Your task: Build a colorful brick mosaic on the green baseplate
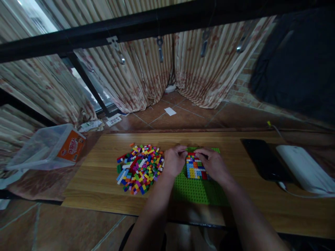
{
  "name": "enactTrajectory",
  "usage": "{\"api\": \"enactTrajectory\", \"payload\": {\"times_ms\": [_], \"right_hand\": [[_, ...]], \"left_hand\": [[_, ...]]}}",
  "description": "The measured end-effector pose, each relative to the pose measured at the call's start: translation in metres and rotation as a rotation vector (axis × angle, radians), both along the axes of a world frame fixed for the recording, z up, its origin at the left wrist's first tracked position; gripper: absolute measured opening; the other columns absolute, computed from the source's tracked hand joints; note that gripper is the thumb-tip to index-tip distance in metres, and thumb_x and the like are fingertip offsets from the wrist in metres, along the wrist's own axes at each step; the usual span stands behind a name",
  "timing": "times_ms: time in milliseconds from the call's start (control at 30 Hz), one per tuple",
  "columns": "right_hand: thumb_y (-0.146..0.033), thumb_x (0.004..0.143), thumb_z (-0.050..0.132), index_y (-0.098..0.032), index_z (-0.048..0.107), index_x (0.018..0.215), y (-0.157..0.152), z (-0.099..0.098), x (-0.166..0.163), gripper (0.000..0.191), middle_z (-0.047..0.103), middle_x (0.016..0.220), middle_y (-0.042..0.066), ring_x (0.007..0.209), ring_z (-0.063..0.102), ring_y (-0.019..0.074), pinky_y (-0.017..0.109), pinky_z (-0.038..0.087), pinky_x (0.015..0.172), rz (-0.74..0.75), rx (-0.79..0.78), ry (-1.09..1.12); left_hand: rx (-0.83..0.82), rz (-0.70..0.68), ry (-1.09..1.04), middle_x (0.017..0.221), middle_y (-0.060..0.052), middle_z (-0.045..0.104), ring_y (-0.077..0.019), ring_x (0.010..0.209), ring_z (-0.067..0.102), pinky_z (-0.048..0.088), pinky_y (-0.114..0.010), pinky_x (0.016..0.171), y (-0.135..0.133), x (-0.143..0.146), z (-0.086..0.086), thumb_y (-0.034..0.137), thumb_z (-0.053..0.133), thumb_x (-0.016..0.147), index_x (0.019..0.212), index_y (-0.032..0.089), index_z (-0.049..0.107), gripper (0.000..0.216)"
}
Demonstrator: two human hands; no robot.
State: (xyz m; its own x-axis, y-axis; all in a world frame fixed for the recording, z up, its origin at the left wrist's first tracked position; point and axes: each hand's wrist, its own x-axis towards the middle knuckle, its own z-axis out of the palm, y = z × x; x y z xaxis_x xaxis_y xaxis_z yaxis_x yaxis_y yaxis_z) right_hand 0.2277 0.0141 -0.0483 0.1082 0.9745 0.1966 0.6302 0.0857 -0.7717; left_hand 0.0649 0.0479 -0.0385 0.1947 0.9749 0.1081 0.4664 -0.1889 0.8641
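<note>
A green studded baseplate (195, 193) lies on the wooden table, bearing a block of colourful toy bricks (194, 170) in yellow, blue, red, white and orange. My left hand (175, 160) is at the block's upper left corner, thumb and fingers closed. From the other side my right hand (213, 165) reaches over the block, its fingers curled in at the upper edge. Between the fingertips of both hands shows a red toy brick (191, 153) along the far edge, partly covered. To the left of my left hand spreads a pile of loose toy bricks (142, 169).
On the table's right lie a black phone (265, 158) with a cable and a white power bank (305, 167). A clear plastic bin (39, 146) with an orange label stands beyond the table's left end. Papers (113, 120) lie on the tiled floor by the curtains (146, 73).
</note>
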Motion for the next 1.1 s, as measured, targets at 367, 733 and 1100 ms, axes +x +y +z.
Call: {"api": "enactTrajectory", "payload": {"times_ms": [367, 733, 1100], "right_hand": [[-0.046, 0.087, 0.051, -0.024, 0.074, 0.095, -0.005, -0.009, 0.010, 0.033, 0.075, 0.100, 0.005, 0.091, 0.068, 0.0238, 0.039, 0.050, 0.086, 0.002, -0.035, -0.023], [-0.058, 0.085, 0.048, -0.025, 0.072, 0.108, -0.005, -0.011, 0.017, 0.046, 0.074, 0.108, 0.009, 0.096, 0.070, 0.0315, 0.045, 0.053, 0.081, -0.053, -0.117, -0.176], [-0.057, 0.087, 0.048, -0.026, 0.072, 0.103, -0.007, -0.010, 0.012, 0.043, 0.074, 0.107, 0.010, 0.095, 0.069, 0.0333, 0.046, 0.053, 0.079, -0.077, -0.068, -0.247]], "left_hand": [[0.091, 0.017, 0.128, 0.110, -0.009, 0.075, -0.0210, 0.102, 0.071, 0.055, -0.032, 0.096, -0.021, 0.000, 0.005, 0.017, 0.049, 0.092, 0.121, 0.017, 0.065, 0.033], [0.165, 0.340, 0.060, 0.105, -0.009, 0.075, -0.0184, 0.096, 0.071, 0.054, -0.029, 0.090, -0.014, -0.077, 0.022, 0.015, 0.055, 0.087, 0.110, 0.016, 0.069, 0.026], [-0.177, 0.491, 0.432, 0.086, -0.008, 0.075, -0.0186, 0.077, 0.066, 0.046, -0.025, 0.065, -0.019, -0.210, 0.036, 0.015, 0.063, 0.074, 0.096, 0.011, 0.075, 0.025]]}}
